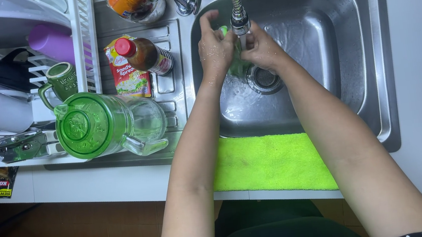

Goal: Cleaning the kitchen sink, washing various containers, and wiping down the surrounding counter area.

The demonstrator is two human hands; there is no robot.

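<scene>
Both hands' grip is closing on a small green item [236, 62] under the running faucet [239, 19] in the sink [320, 39] — left hand [216, 52], right hand [261, 49] — rinsing underway, item not yet set aside.

Green pitcher [98, 125] on drainboard; sauce bottle [145, 55], perhaps; lime cloth [271, 162] at sink edge.

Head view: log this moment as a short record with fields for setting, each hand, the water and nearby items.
setting: steel sink with drainboard
left hand: under the faucet, on a green object
right hand: on the same object
water: running
front edge: green cloth
drainboard: green pitcher, sauce bottle
</scene>
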